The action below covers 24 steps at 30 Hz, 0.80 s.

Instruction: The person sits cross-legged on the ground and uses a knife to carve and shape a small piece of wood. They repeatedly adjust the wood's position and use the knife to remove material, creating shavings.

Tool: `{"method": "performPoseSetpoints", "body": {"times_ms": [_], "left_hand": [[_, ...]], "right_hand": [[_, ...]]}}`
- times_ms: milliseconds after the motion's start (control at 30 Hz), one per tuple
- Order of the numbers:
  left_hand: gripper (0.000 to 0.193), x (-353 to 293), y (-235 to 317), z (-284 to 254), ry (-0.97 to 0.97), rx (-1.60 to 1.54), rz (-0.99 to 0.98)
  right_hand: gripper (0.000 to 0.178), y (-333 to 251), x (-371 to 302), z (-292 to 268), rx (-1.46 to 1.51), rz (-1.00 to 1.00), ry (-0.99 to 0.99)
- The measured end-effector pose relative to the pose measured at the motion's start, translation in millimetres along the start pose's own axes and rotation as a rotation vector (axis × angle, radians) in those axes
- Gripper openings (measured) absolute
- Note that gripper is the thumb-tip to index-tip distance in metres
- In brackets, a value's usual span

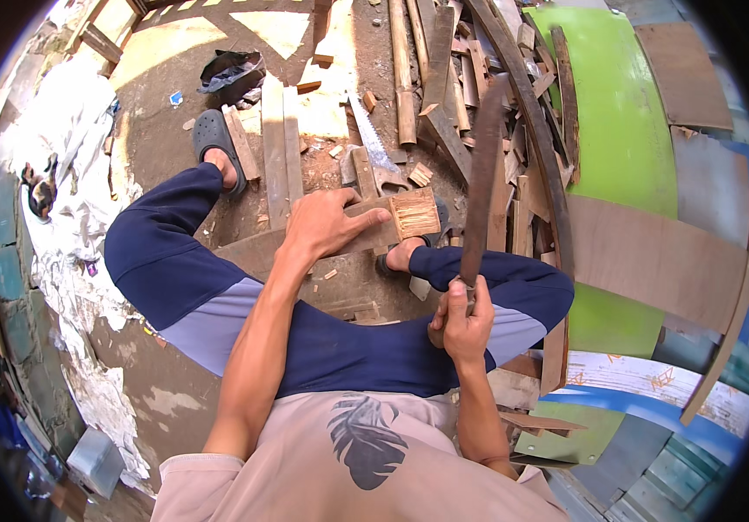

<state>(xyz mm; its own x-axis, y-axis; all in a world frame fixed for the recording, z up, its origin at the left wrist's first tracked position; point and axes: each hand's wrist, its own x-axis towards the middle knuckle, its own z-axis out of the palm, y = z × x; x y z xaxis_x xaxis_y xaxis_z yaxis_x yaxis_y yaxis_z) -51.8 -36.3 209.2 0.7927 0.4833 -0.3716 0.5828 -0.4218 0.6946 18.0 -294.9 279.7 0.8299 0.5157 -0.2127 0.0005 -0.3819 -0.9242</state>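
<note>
My left hand [322, 228] grips a wooden beam [257, 248] that lies crosswise between my knees, its thumb stretched toward the right end. That end has a pale, freshly cut face [414, 214] with rough splintered grain. In my right hand [463, 324] is the handle of a machete, held above my right thigh. Its long, dark brown blade [482, 174] points up and away from me, apart from the beam. Small wood chips [331, 274] lie on the ground and wood just in front of me.
A handsaw [373, 143] lies beyond the beam. Loose boards and sticks [440, 70] are piled ahead to the right, beside a green panel [622, 113]. My sandalled left foot [218, 150] is near upright planks [282, 148]. A black bag [231, 76] sits farther off; white sheeting [79, 174] spreads at left.
</note>
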Motion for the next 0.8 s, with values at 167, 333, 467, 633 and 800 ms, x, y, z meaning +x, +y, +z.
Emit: {"method": "performPoseSetpoints", "body": {"times_ms": [167, 333, 467, 633, 800], "left_hand": [[0.086, -6, 3, -3, 0.017, 0.035, 0.094], [0.102, -4, -5, 0, 0.073, 0.031, 0.176], [0.093, -4, -3, 2, 0.048, 0.077, 0.140], [0.091, -6, 4, -8, 0.041, 0.066, 0.114], [0.092, -6, 5, -8, 0.073, 0.064, 0.119]], "right_hand": [[0.028, -5, 2, -5, -0.010, 0.126, -0.053], [0.027, -2, 3, -4, 0.031, 0.126, -0.094], [0.029, -8, 5, -7, 0.124, 0.158, -0.110], [0.032, -8, 9, -9, 0.081, 0.245, -0.167], [0.034, 1, 2, -8, 0.141, 0.227, -0.194]]}}
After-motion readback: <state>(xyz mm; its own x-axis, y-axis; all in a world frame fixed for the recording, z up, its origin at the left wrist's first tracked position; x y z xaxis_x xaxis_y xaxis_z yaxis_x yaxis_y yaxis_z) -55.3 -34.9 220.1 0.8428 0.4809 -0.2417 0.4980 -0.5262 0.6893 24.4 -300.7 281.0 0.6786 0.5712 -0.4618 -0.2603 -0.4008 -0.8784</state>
